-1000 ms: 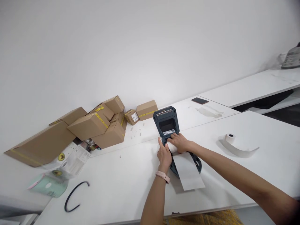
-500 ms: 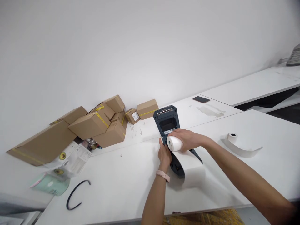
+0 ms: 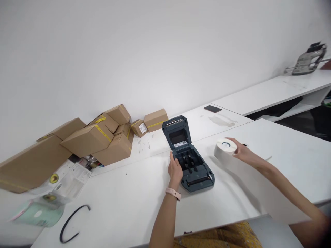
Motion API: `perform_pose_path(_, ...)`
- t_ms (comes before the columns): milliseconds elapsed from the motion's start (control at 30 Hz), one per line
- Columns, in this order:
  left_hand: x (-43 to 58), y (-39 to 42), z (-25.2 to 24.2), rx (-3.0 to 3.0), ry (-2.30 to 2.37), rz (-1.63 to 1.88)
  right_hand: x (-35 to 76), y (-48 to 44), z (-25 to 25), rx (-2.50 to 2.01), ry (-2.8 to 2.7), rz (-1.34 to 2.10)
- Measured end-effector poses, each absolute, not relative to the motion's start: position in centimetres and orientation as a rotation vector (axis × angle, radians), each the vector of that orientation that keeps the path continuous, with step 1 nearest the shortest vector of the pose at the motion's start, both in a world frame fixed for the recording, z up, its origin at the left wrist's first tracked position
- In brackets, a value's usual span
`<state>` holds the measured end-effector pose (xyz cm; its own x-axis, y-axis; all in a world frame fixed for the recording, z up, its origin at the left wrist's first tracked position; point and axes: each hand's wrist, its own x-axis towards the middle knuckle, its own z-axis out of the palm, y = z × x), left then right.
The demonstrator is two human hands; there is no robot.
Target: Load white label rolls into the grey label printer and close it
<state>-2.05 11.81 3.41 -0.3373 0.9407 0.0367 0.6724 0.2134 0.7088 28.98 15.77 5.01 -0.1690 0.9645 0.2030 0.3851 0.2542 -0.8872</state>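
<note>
A dark blue label printer [image 3: 190,162] lies on the white table [image 3: 124,203] with its lid tipped open toward the wall; its paper bay holds no roll. My left hand [image 3: 175,170] rests against the printer's left side, fingers flat on the casing. My right hand [image 3: 239,150] is out to the right, closed round a white paper roll [image 3: 224,148] held above the table. A long strip of paper [image 3: 258,193] trails from the roll down toward the table's near edge.
A heap of taped cardboard boxes [image 3: 88,141] leans on the wall at the left. Leaflets [image 3: 64,181], a pale green roll [image 3: 38,213] and a black cable loop [image 3: 71,224] lie front left. A phone [image 3: 212,109] sits behind; a handheld device [image 3: 306,62] sits on the far bench.
My right hand has lifted the paper roll out of the printer and carried it right, dragging the strip along. The left hand stayed on the printer. The view shifted right.
</note>
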Motion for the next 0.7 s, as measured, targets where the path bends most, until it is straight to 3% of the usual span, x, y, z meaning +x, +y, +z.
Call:
perform_pose_path(167, -2.0, 11.9, 3.5, 1.512, 2.096, 0.897, 28.6, 19.1, 0.7, -1.297, -1.808, 0.877)
perform_pose_path(367, -2.2, 12.0, 3.3, 1.563, 2.098, 0.878, 28.2, 20.7, -1.0, -1.407, -1.834, 0.833)
perform_pose_path(700, -2.0, 11.9, 3.6, 1.535, 2.091, 0.867, 33.5, 18.8, 2.6, -1.469, -1.78, 0.677)
